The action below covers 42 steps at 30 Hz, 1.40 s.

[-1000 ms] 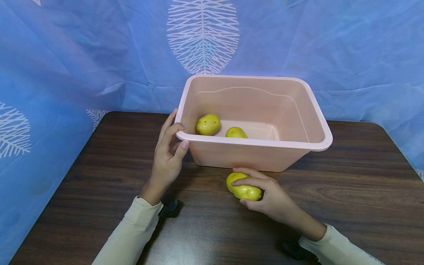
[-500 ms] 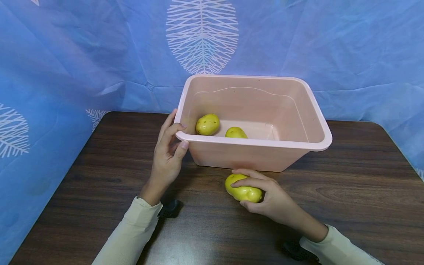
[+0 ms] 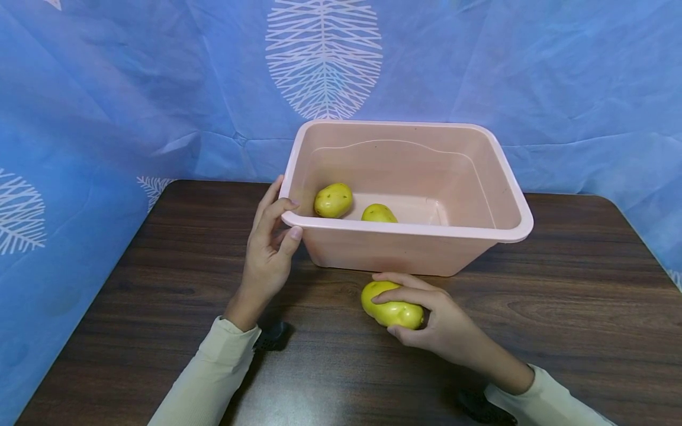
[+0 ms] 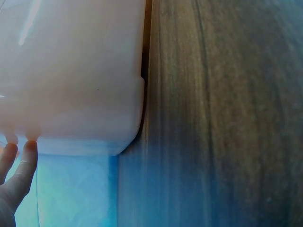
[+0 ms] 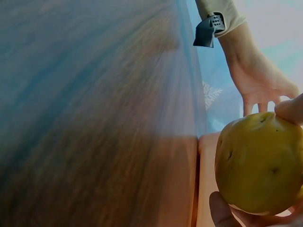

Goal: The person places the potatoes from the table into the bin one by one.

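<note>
A pale pink plastic tub point(image 3: 405, 251) stands on the table, its rim facing up. My left hand point(image 3: 266, 260) holds it at the front left corner, thumb on the front and fingers along the left side. In front of the tub, my right hand point(image 3: 439, 319) grips a glossy, lumpy yellow potato point(image 3: 391, 307) between thumb and fingers. The right wrist view shows small dark eyes on this potato point(image 5: 260, 165). Inside the tub lie another potato point(image 3: 333, 200) at the left and one more potato point(image 3: 379, 213), partly hidden by the front wall.
The dark wood-grain table point(image 3: 586, 307) extends to both sides of the tub. Behind it hangs a blue cloth point(image 3: 426, 59) with white leaf prints. A black wrist device point(image 3: 273, 336) sits under the left cuff.
My right hand and its potato have shifted very slightly toward me. The left hand stays at the tub's corner, and the two potatoes inside lie as before.
</note>
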Motion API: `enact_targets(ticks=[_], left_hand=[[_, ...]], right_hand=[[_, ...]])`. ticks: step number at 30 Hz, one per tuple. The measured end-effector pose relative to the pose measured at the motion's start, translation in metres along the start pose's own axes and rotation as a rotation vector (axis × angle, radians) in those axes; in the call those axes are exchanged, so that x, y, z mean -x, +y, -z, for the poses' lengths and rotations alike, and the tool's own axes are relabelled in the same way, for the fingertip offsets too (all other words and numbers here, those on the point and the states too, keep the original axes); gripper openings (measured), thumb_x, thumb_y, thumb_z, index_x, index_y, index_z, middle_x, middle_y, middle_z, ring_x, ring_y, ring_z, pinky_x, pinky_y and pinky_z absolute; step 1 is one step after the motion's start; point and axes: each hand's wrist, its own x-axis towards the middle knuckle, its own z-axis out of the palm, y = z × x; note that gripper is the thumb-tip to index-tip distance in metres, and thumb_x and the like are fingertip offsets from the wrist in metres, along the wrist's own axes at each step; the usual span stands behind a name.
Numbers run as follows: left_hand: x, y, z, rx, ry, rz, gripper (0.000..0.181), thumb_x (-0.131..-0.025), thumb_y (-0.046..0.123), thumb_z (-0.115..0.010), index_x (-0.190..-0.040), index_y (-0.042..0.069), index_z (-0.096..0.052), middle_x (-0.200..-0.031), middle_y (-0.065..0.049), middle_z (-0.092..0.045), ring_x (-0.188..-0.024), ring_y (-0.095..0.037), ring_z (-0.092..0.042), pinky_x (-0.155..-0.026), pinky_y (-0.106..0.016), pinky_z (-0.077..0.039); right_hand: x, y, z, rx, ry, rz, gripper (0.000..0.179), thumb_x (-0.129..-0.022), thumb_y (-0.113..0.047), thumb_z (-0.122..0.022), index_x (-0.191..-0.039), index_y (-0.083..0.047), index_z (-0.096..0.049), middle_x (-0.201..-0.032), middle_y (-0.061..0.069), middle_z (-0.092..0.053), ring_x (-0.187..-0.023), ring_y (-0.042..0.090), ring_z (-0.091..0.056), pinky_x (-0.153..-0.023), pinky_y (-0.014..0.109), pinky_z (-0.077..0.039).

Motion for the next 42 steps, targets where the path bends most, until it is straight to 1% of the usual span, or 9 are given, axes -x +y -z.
enact_targets(ticks=[5, 10, 15, 20, 28, 33, 37, 40, 42], left_hand=[[0.0, 0.0, 0.0, -0.003, -0.001, -0.001, 0.038, -0.1, 0.007, -0.06, -0.137, 0.007, -0.054, -0.173, -0.001, -0.026, -0.151, -0.037, -0.041, -0.099, -0.065, -0.054], [0.0, -0.001, 0.0, 0.008, 0.002, 0.0, 0.038, -0.1, 0.007, -0.061, -0.137, 0.005, -0.054, -0.173, -0.001, -0.026, -0.151, -0.037, -0.041, -0.099, -0.066, -0.053], [0.001, -0.001, 0.001, 0.002, 0.002, 0.003, 0.038, -0.1, 0.006, -0.061, -0.137, 0.004, -0.053, -0.173, -0.001, -0.026, -0.151, -0.037, -0.041, -0.1, -0.066, -0.053], [0.001, -0.001, 0.0, 0.005, 0.002, 0.004, 0.038, -0.1, 0.006, -0.061, -0.137, 0.003, -0.053, -0.173, -0.002, -0.026, -0.151, -0.036, -0.04, -0.1, -0.066, -0.053], [0.0, 0.0, 0.0, 0.012, 0.004, 0.008, 0.038, -0.099, 0.005, -0.061, -0.136, 0.002, -0.053, -0.173, -0.001, -0.026, -0.151, -0.036, -0.04, -0.101, -0.066, -0.052], [0.0, 0.0, 0.0, 0.016, 0.005, 0.007, 0.038, -0.099, 0.005, -0.061, -0.136, 0.001, -0.053, -0.173, -0.002, -0.026, -0.151, -0.036, -0.041, -0.1, -0.066, -0.053], [0.0, 0.001, 0.0, 0.018, 0.003, 0.007, 0.038, -0.099, 0.005, -0.061, -0.136, 0.002, -0.053, -0.173, -0.004, -0.026, -0.15, -0.037, -0.041, -0.1, -0.066, -0.052], [-0.001, 0.001, 0.0, 0.022, 0.001, 0.006, 0.038, -0.1, 0.005, -0.061, -0.136, 0.003, -0.053, -0.173, -0.003, -0.026, -0.151, -0.037, -0.041, -0.101, -0.066, -0.052], [-0.001, 0.001, 0.0, 0.021, 0.001, 0.004, 0.037, -0.1, 0.005, -0.061, -0.136, 0.004, -0.053, -0.173, -0.002, -0.026, -0.151, -0.036, -0.04, -0.101, -0.066, -0.053]], right_hand=[[0.002, -0.003, 0.001, -0.008, 0.006, 0.023, 0.049, -0.079, -0.001, -0.082, -0.121, -0.025, -0.076, -0.152, 0.005, -0.059, -0.137, 0.016, -0.055, -0.097, 0.024, -0.052], [0.004, -0.006, 0.003, -0.009, 0.011, 0.021, 0.05, -0.079, 0.0, -0.082, -0.121, -0.027, -0.076, -0.152, 0.001, -0.059, -0.137, 0.014, -0.054, -0.097, 0.024, -0.051], [0.005, -0.008, 0.005, -0.02, 0.012, 0.065, 0.05, -0.079, 0.002, -0.081, -0.122, -0.024, -0.075, -0.152, 0.005, -0.059, -0.138, 0.014, -0.054, -0.094, 0.024, -0.053], [0.006, -0.01, 0.006, -0.025, 0.015, 0.104, 0.051, -0.08, 0.002, -0.082, -0.123, -0.023, -0.075, -0.151, 0.006, -0.059, -0.14, 0.013, -0.053, -0.097, 0.023, -0.053], [0.008, -0.017, 0.006, 0.0, 0.036, 0.182, 0.054, -0.078, 0.002, -0.083, -0.125, -0.022, -0.074, -0.15, 0.007, -0.06, -0.139, 0.017, -0.055, -0.106, 0.021, -0.048], [0.009, -0.021, 0.008, -0.02, 0.042, 0.205, 0.058, -0.076, 0.006, -0.083, -0.126, -0.024, -0.073, -0.151, 0.006, -0.06, -0.14, 0.015, -0.055, -0.107, 0.019, -0.048], [0.009, -0.023, 0.01, -0.031, 0.045, 0.256, 0.061, -0.076, 0.009, -0.082, -0.127, -0.022, -0.072, -0.15, 0.011, -0.059, -0.14, 0.015, -0.054, -0.107, 0.018, -0.047], [0.009, -0.025, 0.012, -0.043, 0.044, 0.29, 0.061, -0.075, 0.012, -0.081, -0.127, -0.018, -0.071, -0.15, 0.013, -0.059, -0.14, 0.015, -0.054, -0.106, 0.017, -0.048], [0.009, -0.026, 0.013, -0.046, 0.043, 0.291, 0.062, -0.075, 0.012, -0.081, -0.128, -0.018, -0.071, -0.151, 0.012, -0.058, -0.141, 0.014, -0.053, -0.106, 0.017, -0.048]])
